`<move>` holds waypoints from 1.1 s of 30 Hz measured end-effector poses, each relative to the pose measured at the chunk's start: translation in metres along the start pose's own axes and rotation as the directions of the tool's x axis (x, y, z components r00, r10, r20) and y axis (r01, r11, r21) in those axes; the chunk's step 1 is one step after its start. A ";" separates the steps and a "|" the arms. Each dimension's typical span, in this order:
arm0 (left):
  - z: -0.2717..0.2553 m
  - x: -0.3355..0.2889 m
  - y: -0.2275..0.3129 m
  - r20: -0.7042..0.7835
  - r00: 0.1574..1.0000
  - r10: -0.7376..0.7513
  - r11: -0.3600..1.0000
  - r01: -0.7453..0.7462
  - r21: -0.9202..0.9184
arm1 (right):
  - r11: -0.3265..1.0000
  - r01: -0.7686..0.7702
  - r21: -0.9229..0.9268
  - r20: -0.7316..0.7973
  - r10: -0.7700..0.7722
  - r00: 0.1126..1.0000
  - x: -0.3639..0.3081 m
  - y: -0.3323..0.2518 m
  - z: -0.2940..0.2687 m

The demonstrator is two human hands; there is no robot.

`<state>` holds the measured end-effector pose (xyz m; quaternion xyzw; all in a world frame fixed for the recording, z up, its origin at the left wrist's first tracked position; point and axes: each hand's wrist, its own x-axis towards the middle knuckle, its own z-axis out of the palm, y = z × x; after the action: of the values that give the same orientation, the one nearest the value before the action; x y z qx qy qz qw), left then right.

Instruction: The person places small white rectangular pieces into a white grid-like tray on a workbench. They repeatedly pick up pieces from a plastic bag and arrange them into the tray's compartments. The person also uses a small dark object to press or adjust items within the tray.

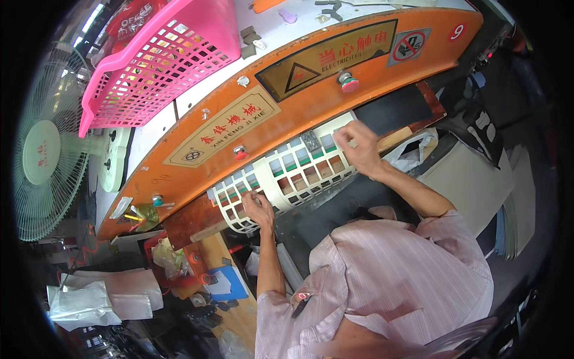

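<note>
White slatted guard (270, 185): long axis runs 8 to 2 o'clock. My left hand (258, 208), at 8, and right hand (360, 148), at 2, show curled fingers; whether pinching, I cannot tell.

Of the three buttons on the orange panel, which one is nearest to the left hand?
The red middle button; the green button at left and the button at right are farther from the left hand.

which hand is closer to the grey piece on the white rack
Right. The right hand is right of the grey piece; the left hand is farther, to its lower left.
</note>
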<state>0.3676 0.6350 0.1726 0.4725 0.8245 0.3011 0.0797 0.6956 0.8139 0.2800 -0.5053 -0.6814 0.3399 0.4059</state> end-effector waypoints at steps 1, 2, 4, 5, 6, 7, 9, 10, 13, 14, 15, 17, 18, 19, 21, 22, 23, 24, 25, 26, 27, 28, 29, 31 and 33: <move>0.000 -0.001 -0.002 -0.003 1.000 -0.019 0.999 0.019 0.038 | 0.998 -0.021 -0.059 0.085 0.026 0.996 -0.009 0.005 0.008; 0.000 -0.002 -0.002 -0.001 1.000 -0.021 0.998 0.021 0.056 | 0.993 -0.030 -0.113 0.188 0.051 0.981 -0.017 0.011 0.018; 0.002 -0.003 -0.004 -0.005 1.000 -0.028 0.998 0.028 0.057 | 0.984 0.052 -0.173 0.263 -0.004 0.965 -0.021 0.029 0.038; -0.001 -0.006 -0.002 -0.009 1.000 -0.029 0.999 0.029 0.041 | 0.977 0.093 -0.192 0.290 -0.034 0.956 -0.022 0.035 0.046; 0.003 -0.003 -0.005 -0.033 0.999 0.005 1.000 -0.005 0.002 | 0.977 0.091 -0.191 0.328 -0.024 0.944 -0.020 0.044 0.057; 0.000 -0.006 -0.003 -0.031 1.000 -0.003 1.000 0.004 0.030 | 0.980 0.080 -0.184 0.367 -0.007 0.930 -0.021 0.047 0.060; -0.002 -0.010 -0.004 -0.025 1.000 -0.002 0.999 0.003 0.034 | 0.984 0.046 -0.172 0.462 0.039 0.886 -0.021 0.056 0.067; -0.004 -0.012 -0.004 -0.030 1.000 0.002 0.999 -0.001 0.049 | 0.988 0.035 -0.151 0.451 0.037 0.892 -0.020 0.058 0.069; -0.005 -0.017 -0.005 -0.037 0.999 0.010 0.999 -0.008 0.053 | 0.993 -0.064 -0.096 0.467 0.101 0.879 -0.017 0.060 0.072; -0.008 -0.021 -0.004 -0.042 0.999 0.014 0.999 -0.012 0.052 | 0.991 -0.049 -0.125 0.454 0.101 0.885 -0.017 0.058 0.072; -0.009 -0.023 -0.005 -0.049 0.999 0.017 0.999 -0.015 0.050 | 0.990 -0.017 -0.139 0.438 0.077 0.896 -0.016 0.059 0.074; -0.012 -0.030 -0.005 -0.047 0.999 -0.001 1.000 0.002 0.016 | 0.984 0.053 -0.168 0.401 0.019 0.916 -0.015 0.058 0.077; -0.013 -0.033 -0.006 -0.045 0.999 0.001 0.999 0.001 0.040 | 0.981 0.040 -0.191 0.430 0.047 0.901 -0.015 0.058 0.079; -0.015 -0.036 -0.006 -0.043 0.999 0.008 0.999 -0.006 0.049 | 0.979 0.054 -0.197 0.434 0.038 0.900 -0.016 0.058 0.079; -0.016 -0.040 -0.008 -0.044 0.999 0.009 0.998 -0.005 0.069 | 0.980 0.062 -0.191 0.459 0.033 0.888 -0.020 0.059 0.079; -0.016 -0.043 -0.010 -0.045 0.999 0.005 0.997 -0.001 0.078 | 0.978 0.052 -0.200 0.467 0.048 0.883 -0.022 0.061 0.080; -0.016 -0.045 -0.011 -0.049 0.999 0.005 0.996 -0.001 0.087 | 0.978 0.055 -0.199 0.476 0.047 0.878 -0.025 0.062 0.078; -0.015 -0.047 -0.012 -0.054 0.998 0.010 0.997 -0.006 0.075 | 0.979 0.059 -0.195 0.487 0.045 0.872 -0.026 0.063 0.078; -0.015 -0.047 -0.013 -0.060 0.998 0.015 0.998 -0.011 0.066 | 0.980 0.059 -0.192 0.491 0.044 0.870 -0.028 0.065 0.078; -0.016 -0.049 -0.013 -0.063 0.998 0.014 0.999 -0.011 0.046 | 0.981 0.058 -0.186 0.494 0.042 0.869 -0.029 0.065 0.077; -0.014 -0.048 -0.015 -0.070 0.997 0.024 0.998 -0.021 0.054 | 0.983 0.081 -0.165 0.470 0.006 0.883 -0.029 0.066 0.078; -0.015 -0.048 -0.015 -0.068 0.997 0.021 0.998 -0.018 0.052 | 0.982 0.067 -0.179 0.491 0.030 0.870 -0.029 0.065 0.078; -0.014 -0.047 -0.015 -0.066 0.998 0.020 0.999 -0.017 0.049 | 0.982 0.070 -0.178 0.492 0.028 0.870 -0.028 0.064 0.078; -0.014 -0.046 -0.015 -0.069 0.997 0.043 0.998 -0.039 0.049 | 0.978 0.080 -0.193 0.462 0.018 0.887 -0.025 0.058 0.078; -0.014 -0.042 -0.014 -0.071 0.996 0.056 0.998 -0.053 0.044 | 0.969 0.080 -0.234 0.430 0.029 0.903 -0.024 0.047 0.076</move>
<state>0.3740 0.5888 0.1693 0.4852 0.8198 0.3026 0.0316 0.6504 0.7985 0.2002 -0.4554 -0.7973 0.3505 0.1844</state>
